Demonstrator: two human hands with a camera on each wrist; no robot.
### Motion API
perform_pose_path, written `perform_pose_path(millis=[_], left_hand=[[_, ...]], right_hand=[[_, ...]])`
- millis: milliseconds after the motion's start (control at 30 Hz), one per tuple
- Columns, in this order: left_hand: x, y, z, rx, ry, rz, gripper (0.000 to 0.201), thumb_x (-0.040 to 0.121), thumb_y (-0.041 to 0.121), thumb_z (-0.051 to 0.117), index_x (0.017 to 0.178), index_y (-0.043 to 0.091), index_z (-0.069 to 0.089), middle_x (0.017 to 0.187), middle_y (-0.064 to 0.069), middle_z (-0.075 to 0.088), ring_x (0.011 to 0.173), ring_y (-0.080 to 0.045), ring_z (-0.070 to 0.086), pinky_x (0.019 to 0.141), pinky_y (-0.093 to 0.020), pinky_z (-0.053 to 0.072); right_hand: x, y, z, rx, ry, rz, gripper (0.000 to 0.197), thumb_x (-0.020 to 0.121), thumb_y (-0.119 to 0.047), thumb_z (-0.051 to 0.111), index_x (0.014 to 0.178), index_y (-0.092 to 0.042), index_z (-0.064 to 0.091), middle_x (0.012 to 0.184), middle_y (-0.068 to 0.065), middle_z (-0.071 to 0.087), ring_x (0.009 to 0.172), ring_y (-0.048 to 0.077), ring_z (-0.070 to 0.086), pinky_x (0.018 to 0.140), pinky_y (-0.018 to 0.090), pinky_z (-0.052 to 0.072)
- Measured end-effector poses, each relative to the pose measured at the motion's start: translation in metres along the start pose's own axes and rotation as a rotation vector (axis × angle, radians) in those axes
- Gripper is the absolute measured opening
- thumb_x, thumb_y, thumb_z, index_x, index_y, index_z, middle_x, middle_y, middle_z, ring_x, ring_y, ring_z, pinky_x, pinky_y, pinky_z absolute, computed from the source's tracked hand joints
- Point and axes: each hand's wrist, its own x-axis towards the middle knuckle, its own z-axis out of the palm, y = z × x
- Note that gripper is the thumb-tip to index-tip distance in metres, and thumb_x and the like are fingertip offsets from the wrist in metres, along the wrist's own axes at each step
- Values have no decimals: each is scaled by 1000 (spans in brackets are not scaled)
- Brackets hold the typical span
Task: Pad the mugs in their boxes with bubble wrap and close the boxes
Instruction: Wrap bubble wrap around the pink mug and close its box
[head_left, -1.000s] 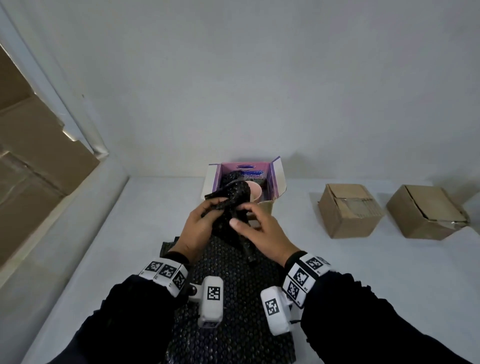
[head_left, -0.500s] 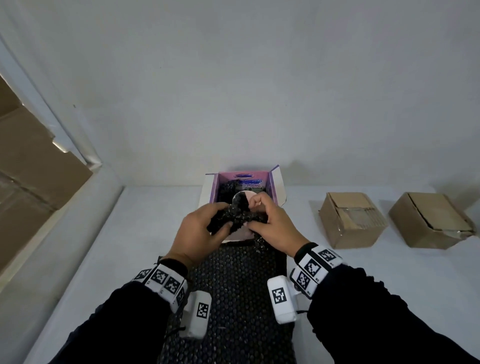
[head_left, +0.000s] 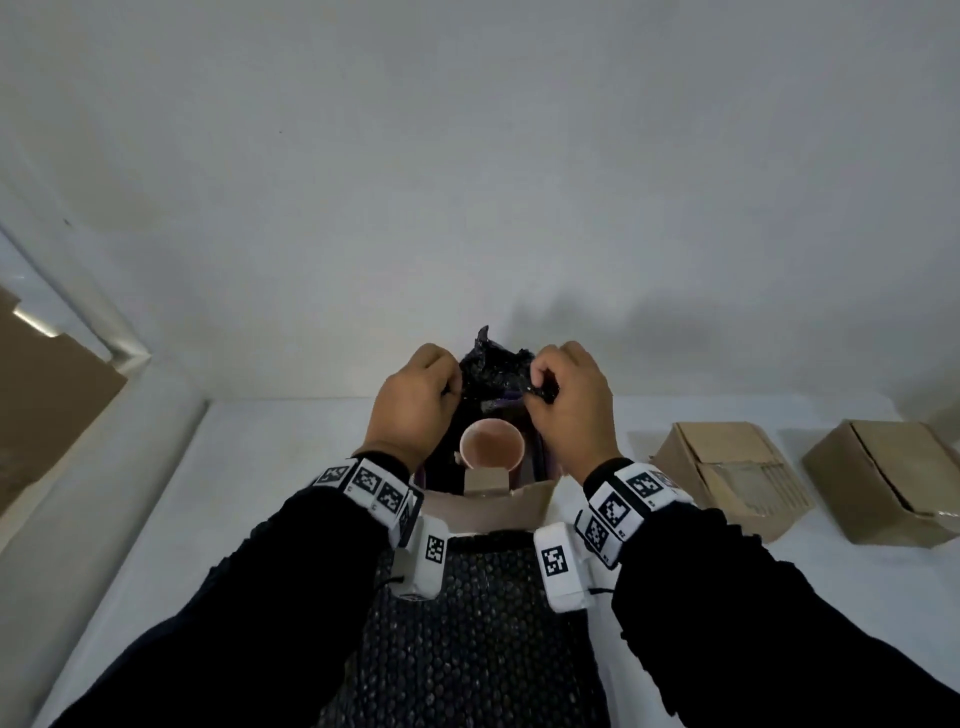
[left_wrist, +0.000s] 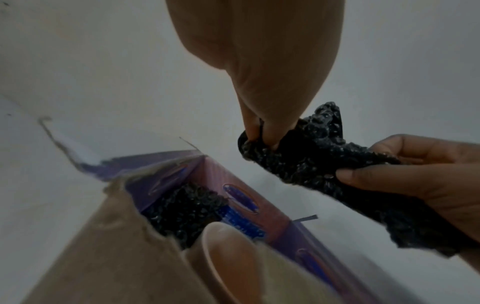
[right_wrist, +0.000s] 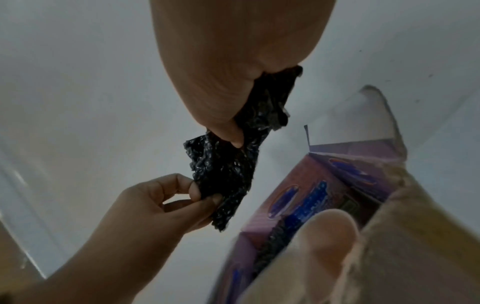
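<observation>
— Colours around the open box (head_left: 524, 501)?
— Plain brown card outside, purple lining with blue print inside. The mug (head_left: 491, 445) in it: pale pink, lighter at the rim.
— The bubble wrap piece (head_left: 493, 371) above the box?
— Glossy black, dotted with bubbles; the bubble wrap sheet (head_left: 467, 639) in front of the box matches.
— To the right of the box?
— Two closed cartons (head_left: 730, 470), plain brown.
— Beneath it?
— White table (head_left: 270, 467). Sleeves (head_left: 249, 623) black; wristbands (head_left: 371, 493) white with black square codes.
</observation>
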Motion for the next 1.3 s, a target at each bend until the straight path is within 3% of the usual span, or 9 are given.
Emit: perform_pose_path(millis=[133,267,367,500,700,900,1033,1133,1300], left_hand=[[9,-24,27,179,-214,-18,10,77,0,61,84,7,63,100,-9,59,73,-33,58,55,-38,48],[-2,-36,48,409,-395,192,15,69,17,55,68,10,69,72,-9,65,74,-34,61,61,-36,47],[-16,-41,56,524,-488,216,37,72,31,36,71,20,71,71,1,68,81,-29,60,84,-43,38],[-15,-46,58,585,-584,179,40,77,39,41,96,25,73,91,9,72,108,-29,56,105,-58,17],[-17,-37,54,349,-254,15,36,82,37,37,103,18,59,103,-2,62,99,-27,57,95,-43,38],[-19,-49,64,557,-494,79,60,82,50,29,128,24,57,119,0,63,125,-30,45,109,-56,12],[-17,-43,63,690,-564,50,49,88,44,42,133,30,52,133,-4,43,133,-30,28,110,-65,-2],[-16,-38,58,724,-604,40,42,89,37,45,128,30,57,129,2,50,137,-28,26,109,-68,-6],[-16,-32,50,532,-441,-63,29,91,36,44,101,30,71,103,11,65,121,-12,46,115,-54,3]], right_hand=[[15,17,22,-355,-153,-125,29,59,2,67,73,-19,52,79,-2,52,78,25,42,57,34,33],[17,23,44,-534,-334,-127,20,71,3,63,83,-13,56,89,10,52,77,30,51,51,31,26],[17,21,56,-570,-482,-89,19,89,-4,48,105,-11,55,108,11,49,96,30,51,60,33,34],[16,19,71,-426,-617,56,31,91,-10,45,122,-8,49,122,13,55,111,31,51,83,36,43],[11,29,80,-662,-809,66,34,92,-27,42,122,-14,51,118,15,65,120,35,45,102,46,29],[20,28,75,-348,-603,108,34,79,-10,51,112,-14,50,117,10,53,106,31,50,80,38,44],[18,33,76,-374,-802,49,38,84,-13,50,121,-19,52,123,6,59,112,28,52,84,38,46],[16,36,79,-493,-888,12,34,90,-20,49,125,-18,51,114,9,67,102,30,62,75,34,41],[14,29,76,-506,-743,50,33,91,-20,48,123,-13,52,127,13,54,114,33,51,92,42,42]])
